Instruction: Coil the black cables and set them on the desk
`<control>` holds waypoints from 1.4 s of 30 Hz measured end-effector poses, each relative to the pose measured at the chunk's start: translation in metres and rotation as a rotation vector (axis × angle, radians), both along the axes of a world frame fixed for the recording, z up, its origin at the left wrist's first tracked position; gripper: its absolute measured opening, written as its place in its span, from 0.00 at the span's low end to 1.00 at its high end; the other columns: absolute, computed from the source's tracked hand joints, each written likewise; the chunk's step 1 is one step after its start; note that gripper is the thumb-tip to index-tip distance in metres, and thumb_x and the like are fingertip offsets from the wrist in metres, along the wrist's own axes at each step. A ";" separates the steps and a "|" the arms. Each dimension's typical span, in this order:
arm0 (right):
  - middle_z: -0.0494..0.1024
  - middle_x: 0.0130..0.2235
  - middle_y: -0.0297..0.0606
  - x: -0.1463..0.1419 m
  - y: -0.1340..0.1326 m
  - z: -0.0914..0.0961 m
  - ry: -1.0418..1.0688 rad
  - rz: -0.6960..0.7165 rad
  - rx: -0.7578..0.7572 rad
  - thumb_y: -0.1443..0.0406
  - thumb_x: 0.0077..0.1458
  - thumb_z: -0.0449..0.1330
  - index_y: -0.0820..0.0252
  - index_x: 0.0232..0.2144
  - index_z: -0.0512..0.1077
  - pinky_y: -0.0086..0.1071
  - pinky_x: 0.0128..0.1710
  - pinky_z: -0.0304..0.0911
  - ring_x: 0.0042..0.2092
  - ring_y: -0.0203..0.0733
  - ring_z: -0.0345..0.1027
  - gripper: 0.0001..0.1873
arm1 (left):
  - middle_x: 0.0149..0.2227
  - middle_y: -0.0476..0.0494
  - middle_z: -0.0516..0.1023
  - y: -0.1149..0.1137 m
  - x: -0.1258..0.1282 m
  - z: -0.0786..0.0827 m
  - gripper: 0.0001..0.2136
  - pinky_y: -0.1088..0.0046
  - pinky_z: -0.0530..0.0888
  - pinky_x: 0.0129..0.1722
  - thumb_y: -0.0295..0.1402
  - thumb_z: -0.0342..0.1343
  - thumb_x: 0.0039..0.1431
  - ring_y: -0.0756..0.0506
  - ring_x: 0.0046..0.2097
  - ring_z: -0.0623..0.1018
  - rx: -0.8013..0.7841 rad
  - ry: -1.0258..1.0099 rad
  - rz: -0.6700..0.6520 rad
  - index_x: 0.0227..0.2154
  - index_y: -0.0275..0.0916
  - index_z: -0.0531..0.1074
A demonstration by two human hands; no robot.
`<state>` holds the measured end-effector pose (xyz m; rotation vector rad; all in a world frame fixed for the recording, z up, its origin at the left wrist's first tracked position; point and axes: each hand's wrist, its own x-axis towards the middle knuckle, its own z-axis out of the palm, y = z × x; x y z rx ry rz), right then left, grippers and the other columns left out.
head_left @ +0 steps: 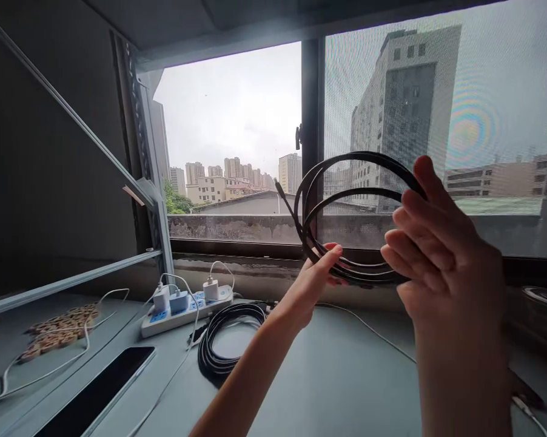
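Our left hand (316, 276) shows red-painted nails at the fingertips; the forearm behind it is bare and slim down to the lower edge; our right hand (441, 243) is bare as well, wrist and forearm unsleeved.

Your black cable (359, 155) is thin and wound into a few loose loops. The coil stands upright in mid-air, pinched at its lower edge by your left hand (316, 274) and passing behind your right hand (441, 255) — one plug end sticks out at upper left.
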<state>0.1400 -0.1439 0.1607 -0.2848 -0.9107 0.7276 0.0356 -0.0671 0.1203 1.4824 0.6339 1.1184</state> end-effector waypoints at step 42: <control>0.77 0.26 0.31 -0.015 0.095 -0.033 -0.614 -0.884 -0.022 0.52 0.58 0.55 0.58 0.35 0.74 0.29 0.23 0.60 0.15 0.30 0.61 0.16 | 0.08 0.59 0.50 0.042 -0.055 0.019 0.29 0.81 0.50 0.10 0.63 0.48 0.47 0.57 0.10 0.54 0.244 -0.038 0.218 0.15 0.40 0.56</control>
